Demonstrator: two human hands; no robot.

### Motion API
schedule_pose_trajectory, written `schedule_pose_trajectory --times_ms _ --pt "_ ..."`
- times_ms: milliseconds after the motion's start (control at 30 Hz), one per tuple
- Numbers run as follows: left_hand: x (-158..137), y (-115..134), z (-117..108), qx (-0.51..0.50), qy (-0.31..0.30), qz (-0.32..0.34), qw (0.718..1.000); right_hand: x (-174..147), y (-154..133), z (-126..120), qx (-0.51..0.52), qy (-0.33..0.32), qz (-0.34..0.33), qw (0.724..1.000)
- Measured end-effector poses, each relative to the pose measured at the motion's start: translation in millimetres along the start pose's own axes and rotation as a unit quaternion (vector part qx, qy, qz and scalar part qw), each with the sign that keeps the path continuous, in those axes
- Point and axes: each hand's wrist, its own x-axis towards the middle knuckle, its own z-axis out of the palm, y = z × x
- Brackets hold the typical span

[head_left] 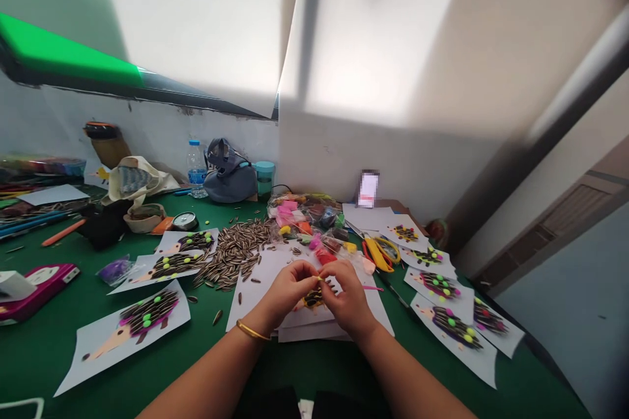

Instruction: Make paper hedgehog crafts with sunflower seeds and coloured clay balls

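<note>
My left hand (295,289), with a gold bangle at its wrist, and my right hand (346,298) meet fingertip to fingertip over the white paper sheets (253,308). Both are closed in a pinch on a small yellow piece of clay (319,278). Below them lies a hedgehog picture (310,301) with dark striped seeds, partly hidden by the hands. A heap of striped sunflower seeds (236,245) spreads left of the paper. Behind the hands lie bags of coloured modelling clay (304,222).
Yellow-handled scissors (378,254) lie right of the clay. Finished-looking seed hedgehog cards (449,330) overlap at the right; another card (147,321) lies at the left. A water bottle (196,170), a blue bag (228,177) and a phone (368,188) stand along the wall.
</note>
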Motion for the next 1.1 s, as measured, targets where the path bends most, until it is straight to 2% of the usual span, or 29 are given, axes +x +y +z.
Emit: schedule_pose_trajectory --times_ms 200,333,400,533,633,733,833,967,1100 --pt "0 -1 1 0.012 -0.003 0.02 1.0 0 -1 0 -0.011 -0.002 -0.002 1.0" --pt "1 -5 2 0.07 0.015 0.053 0.996 0 -2 0 -0.039 -0.016 -0.008 0.999" --pt "1 -6 1 0.134 0.021 0.09 0.987 0 -3 0 -0.057 -0.019 -0.009 0.998" --pt "-2 -9 1 0.263 0.036 0.189 0.945 -1 -3 1 -0.079 -0.024 -0.009 0.997" --pt "-4 -10 2 0.257 0.057 0.219 0.94 -1 -3 2 -0.075 -0.015 -0.006 0.997" --pt "-3 -8 0 0.193 0.085 0.21 0.955 -1 -1 2 -0.042 0.023 0.004 0.999" --pt "0 -4 -2 0.161 0.068 0.19 0.966 -1 1 0 -0.008 0.049 0.019 0.999" --pt "3 -7 -3 0.145 0.061 0.14 0.978 -3 3 -1 0.005 0.041 0.038 0.998" --pt "6 -14 -4 0.072 0.074 0.086 0.991 -5 4 2 0.011 0.032 0.032 0.999"
